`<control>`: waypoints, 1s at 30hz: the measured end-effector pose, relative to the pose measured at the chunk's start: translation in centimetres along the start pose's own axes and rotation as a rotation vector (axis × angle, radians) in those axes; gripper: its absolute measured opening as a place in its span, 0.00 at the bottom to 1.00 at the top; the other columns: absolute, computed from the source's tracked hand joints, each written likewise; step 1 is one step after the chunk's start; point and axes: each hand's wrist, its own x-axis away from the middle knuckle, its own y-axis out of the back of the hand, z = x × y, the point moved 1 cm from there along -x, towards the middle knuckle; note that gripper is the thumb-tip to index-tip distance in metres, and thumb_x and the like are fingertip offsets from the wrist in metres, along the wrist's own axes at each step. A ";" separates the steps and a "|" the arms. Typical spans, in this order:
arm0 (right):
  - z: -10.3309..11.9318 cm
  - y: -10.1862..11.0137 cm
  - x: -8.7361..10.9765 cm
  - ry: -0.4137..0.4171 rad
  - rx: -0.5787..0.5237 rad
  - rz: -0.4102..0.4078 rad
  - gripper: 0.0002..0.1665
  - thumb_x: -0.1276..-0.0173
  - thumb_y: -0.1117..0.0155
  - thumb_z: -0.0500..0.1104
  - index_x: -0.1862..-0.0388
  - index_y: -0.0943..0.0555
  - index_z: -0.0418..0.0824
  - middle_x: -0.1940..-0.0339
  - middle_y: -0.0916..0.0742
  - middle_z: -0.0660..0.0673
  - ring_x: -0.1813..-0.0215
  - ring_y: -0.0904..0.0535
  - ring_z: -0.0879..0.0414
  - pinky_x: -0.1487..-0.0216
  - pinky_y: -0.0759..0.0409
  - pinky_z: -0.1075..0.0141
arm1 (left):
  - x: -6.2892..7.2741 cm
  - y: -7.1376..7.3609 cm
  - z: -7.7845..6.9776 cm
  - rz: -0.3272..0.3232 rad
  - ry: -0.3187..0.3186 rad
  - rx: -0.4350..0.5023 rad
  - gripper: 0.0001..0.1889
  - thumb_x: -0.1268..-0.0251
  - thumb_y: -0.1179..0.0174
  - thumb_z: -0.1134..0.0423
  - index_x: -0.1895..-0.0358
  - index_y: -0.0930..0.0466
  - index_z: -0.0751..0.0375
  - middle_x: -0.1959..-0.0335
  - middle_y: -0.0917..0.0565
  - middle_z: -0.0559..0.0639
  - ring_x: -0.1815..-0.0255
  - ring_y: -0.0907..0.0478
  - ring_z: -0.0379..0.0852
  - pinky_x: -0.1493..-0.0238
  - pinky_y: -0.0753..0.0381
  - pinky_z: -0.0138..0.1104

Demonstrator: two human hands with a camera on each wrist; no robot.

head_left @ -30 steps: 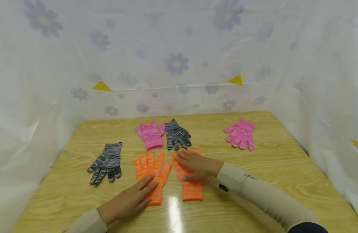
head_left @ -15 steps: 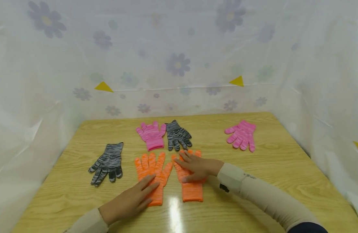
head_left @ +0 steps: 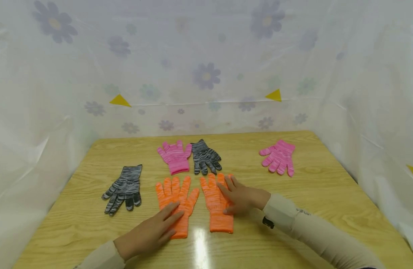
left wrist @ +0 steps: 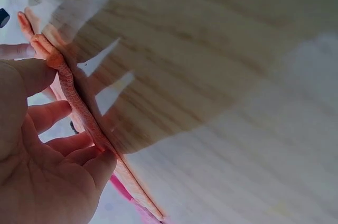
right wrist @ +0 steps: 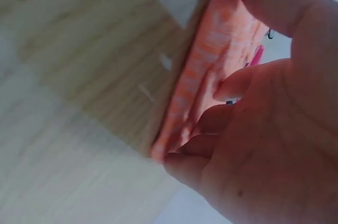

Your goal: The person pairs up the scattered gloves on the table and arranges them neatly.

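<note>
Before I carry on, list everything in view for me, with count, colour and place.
Orange gloves: 2, orange, side by side at front centre
Pink gloves: 2, pink, back centre and back right
Striped gloves: 2, grey and black, left side and back centre
Table: 1, yellowish wood, under all gloves
Flowered sheet: white, behind the table
Triangles: 3, yellow, two at the back, one far right
Black piece: 1, black, at the right cuff
Sleeves: 2, beige, both arms
Left hand: 1, on the left orange glove
Right hand: 1, on the right orange glove
</note>
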 end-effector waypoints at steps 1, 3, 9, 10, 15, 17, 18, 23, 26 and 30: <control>-0.1 -0.2 0.1 0.011 -0.002 0.000 0.53 0.31 0.48 0.64 0.21 0.60 0.42 0.24 0.61 0.30 0.24 0.70 0.34 0.26 0.51 0.44 | 0.0 0.0 0.0 0.002 0.001 -0.001 0.27 0.23 0.56 0.52 0.26 0.43 0.55 0.24 0.47 0.60 0.29 0.39 0.59 0.39 0.27 0.52; -0.3 -0.4 0.3 0.026 -0.004 0.003 0.53 0.31 0.49 0.65 0.21 0.61 0.42 0.24 0.63 0.30 0.24 0.72 0.34 0.26 0.51 0.43 | 0.0 -0.1 0.0 0.003 0.001 -0.002 0.27 0.23 0.57 0.51 0.26 0.43 0.55 0.24 0.47 0.60 0.29 0.40 0.59 0.39 0.28 0.52; -0.8 -0.8 0.4 0.037 -0.004 -0.001 0.54 0.32 0.52 0.69 0.21 0.63 0.45 0.23 0.66 0.34 0.24 0.74 0.37 0.25 0.54 0.43 | 0.0 -0.2 -0.1 -0.008 0.000 -0.018 0.27 0.23 0.57 0.51 0.26 0.42 0.54 0.24 0.46 0.60 0.29 0.39 0.58 0.39 0.28 0.52; -0.8 -0.9 0.3 0.044 -0.002 -0.009 0.54 0.32 0.52 0.69 0.21 0.63 0.45 0.23 0.65 0.34 0.24 0.74 0.37 0.25 0.54 0.43 | 0.0 -0.2 -0.1 -0.008 0.003 -0.018 0.27 0.23 0.57 0.51 0.26 0.43 0.54 0.24 0.46 0.59 0.29 0.39 0.58 0.39 0.28 0.52; -1.1 -1.1 0.4 0.079 -0.037 -0.049 0.53 0.32 0.52 0.69 0.21 0.60 0.45 0.23 0.64 0.33 0.24 0.73 0.39 0.25 0.56 0.43 | 0.0 -0.1 0.0 -0.012 0.006 -0.005 0.27 0.23 0.57 0.51 0.26 0.43 0.54 0.24 0.47 0.59 0.29 0.40 0.59 0.39 0.28 0.52; -1.0 -1.1 0.7 0.097 -0.044 -0.083 0.52 0.31 0.51 0.67 0.21 0.58 0.43 0.23 0.62 0.32 0.23 0.71 0.38 0.25 0.57 0.43 | 0.0 -0.1 0.0 -0.009 0.007 -0.002 0.27 0.23 0.56 0.51 0.26 0.43 0.54 0.24 0.47 0.59 0.29 0.40 0.59 0.39 0.28 0.52; -0.9 -1.1 0.9 0.104 -0.042 -0.109 0.51 0.30 0.50 0.66 0.22 0.56 0.41 0.23 0.60 0.31 0.23 0.70 0.37 0.25 0.56 0.44 | 0.0 -0.1 0.0 -0.005 0.010 0.001 0.27 0.23 0.57 0.51 0.26 0.43 0.54 0.24 0.47 0.59 0.29 0.40 0.59 0.39 0.28 0.52; -0.4 -1.2 2.5 0.085 0.006 -0.218 0.42 0.28 0.47 0.56 0.27 0.43 0.30 0.26 0.44 0.26 0.25 0.51 0.34 0.27 0.44 0.46 | 0.0 -0.1 -0.1 0.007 0.015 0.007 0.27 0.23 0.57 0.51 0.25 0.43 0.53 0.24 0.47 0.59 0.29 0.40 0.59 0.39 0.28 0.52; -0.2 -1.4 3.4 0.031 0.057 -0.233 0.38 0.27 0.47 0.53 0.29 0.38 0.28 0.29 0.36 0.27 0.28 0.41 0.36 0.30 0.36 0.48 | 0.0 0.0 -0.1 0.003 0.016 0.004 0.27 0.23 0.57 0.51 0.26 0.43 0.53 0.24 0.47 0.59 0.29 0.40 0.59 0.39 0.28 0.52; 0.0 -2.1 3.7 -0.003 0.174 -0.244 0.37 0.26 0.49 0.53 0.29 0.38 0.29 0.30 0.34 0.29 0.29 0.37 0.37 0.31 0.35 0.49 | 0.0 -0.1 -0.1 -0.001 0.015 0.005 0.27 0.24 0.56 0.51 0.26 0.42 0.54 0.24 0.47 0.59 0.28 0.41 0.59 0.38 0.28 0.52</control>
